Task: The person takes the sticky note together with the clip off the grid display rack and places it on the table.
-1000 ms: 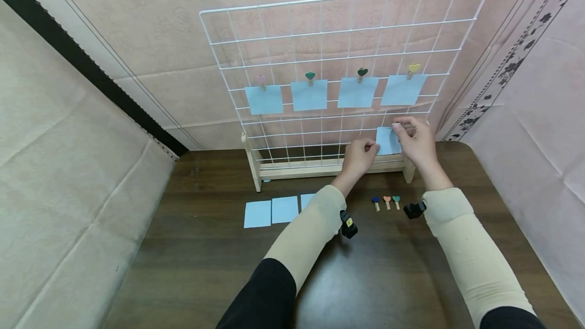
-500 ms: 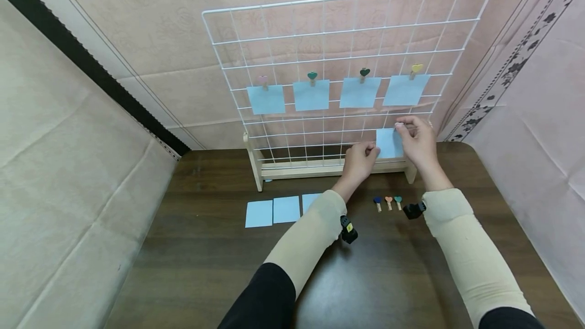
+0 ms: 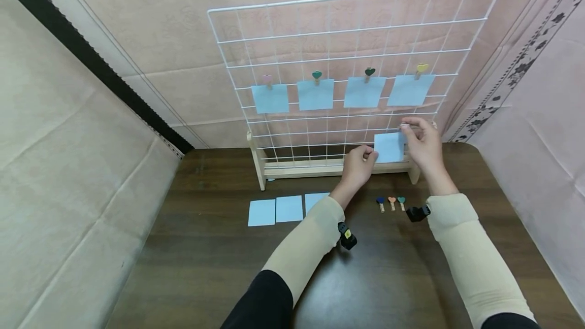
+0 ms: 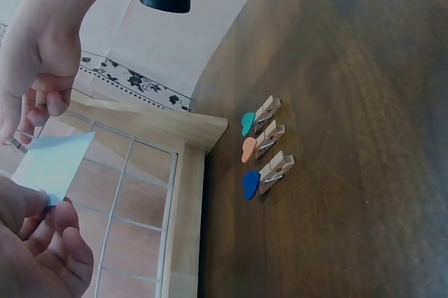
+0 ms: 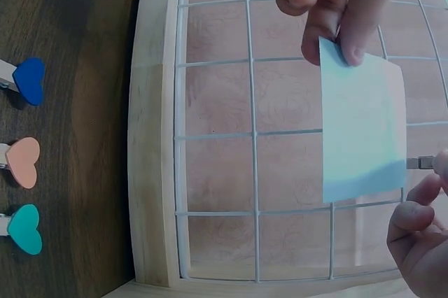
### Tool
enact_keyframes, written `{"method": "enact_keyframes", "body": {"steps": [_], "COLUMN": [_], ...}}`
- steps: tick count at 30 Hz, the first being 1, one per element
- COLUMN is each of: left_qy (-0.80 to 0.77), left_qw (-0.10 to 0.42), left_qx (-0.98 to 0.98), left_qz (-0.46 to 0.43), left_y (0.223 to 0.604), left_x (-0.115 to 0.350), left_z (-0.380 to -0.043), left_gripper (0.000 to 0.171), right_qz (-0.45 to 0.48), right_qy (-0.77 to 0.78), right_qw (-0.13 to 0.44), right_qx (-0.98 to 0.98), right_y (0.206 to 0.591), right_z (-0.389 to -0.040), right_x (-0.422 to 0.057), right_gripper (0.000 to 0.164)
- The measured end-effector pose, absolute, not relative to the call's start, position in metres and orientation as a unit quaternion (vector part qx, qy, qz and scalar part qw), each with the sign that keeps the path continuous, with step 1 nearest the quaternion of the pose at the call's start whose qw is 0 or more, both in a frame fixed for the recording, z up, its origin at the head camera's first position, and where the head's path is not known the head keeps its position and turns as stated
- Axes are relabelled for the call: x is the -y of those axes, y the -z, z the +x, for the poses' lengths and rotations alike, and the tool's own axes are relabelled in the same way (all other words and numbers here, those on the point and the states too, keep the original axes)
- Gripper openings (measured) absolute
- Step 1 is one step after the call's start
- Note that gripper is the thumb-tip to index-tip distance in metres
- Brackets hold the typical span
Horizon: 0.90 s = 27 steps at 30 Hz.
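My left hand pinches a light blue paper card near its lower left corner, in front of the lower right of a white wire grid. At the card's upper edge, my right hand holds a small clothespin, mostly covered by the fingers. The right wrist view has the clothespin's tip at the card's edge; whether it bites the card or a wire I cannot tell. Higher on the grid hang several blue cards, each under a heart-topped clothespin.
On the brown table lie three heart clothespins: blue, orange and green. More blue cards lie in a row left of my left forearm. The grid's wooden base stands at the table's back.
The card has shifted slightly left and down against the grid, and more of it shows beside my right hand. Both hands keep their grip. The head view has drifted a little.
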<state>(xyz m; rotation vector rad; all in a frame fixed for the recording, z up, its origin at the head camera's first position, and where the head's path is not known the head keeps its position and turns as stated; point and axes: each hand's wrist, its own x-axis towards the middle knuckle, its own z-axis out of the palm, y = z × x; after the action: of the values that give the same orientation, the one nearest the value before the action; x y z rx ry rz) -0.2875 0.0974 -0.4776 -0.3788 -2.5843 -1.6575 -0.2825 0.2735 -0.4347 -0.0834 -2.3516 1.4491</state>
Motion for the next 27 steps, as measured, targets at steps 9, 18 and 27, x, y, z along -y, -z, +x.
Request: {"method": "enact_keyframes", "body": {"steps": [9, 18, 27], "left_qy": [0.548, 0.543, 0.549], "left_qw": [0.028, 0.036, 0.035], "left_qx": [0.828, 0.831, 0.829], "left_qz": [-0.117, -0.114, -0.104], "left_y": [0.485, 0.491, 0.495], "left_x": [-0.086, -0.077, -0.071], "left_z": [-0.281, -0.276, -0.271], "left_gripper": [0.019, 0.018, 0.019], "right_qz": [-0.036, -0.057, -0.062], "right_qy": [-0.525, -0.537, -0.527], "right_qw": [0.194, 0.198, 0.183], "right_qx": [0.828, 0.818, 0.828], "right_y": [0.438, 0.442, 0.449], "right_z": [-0.276, -0.270, -0.259], "right_x": [-0.276, -0.280, -0.284], "right_gripper": [0.040, 0.041, 0.041]}}
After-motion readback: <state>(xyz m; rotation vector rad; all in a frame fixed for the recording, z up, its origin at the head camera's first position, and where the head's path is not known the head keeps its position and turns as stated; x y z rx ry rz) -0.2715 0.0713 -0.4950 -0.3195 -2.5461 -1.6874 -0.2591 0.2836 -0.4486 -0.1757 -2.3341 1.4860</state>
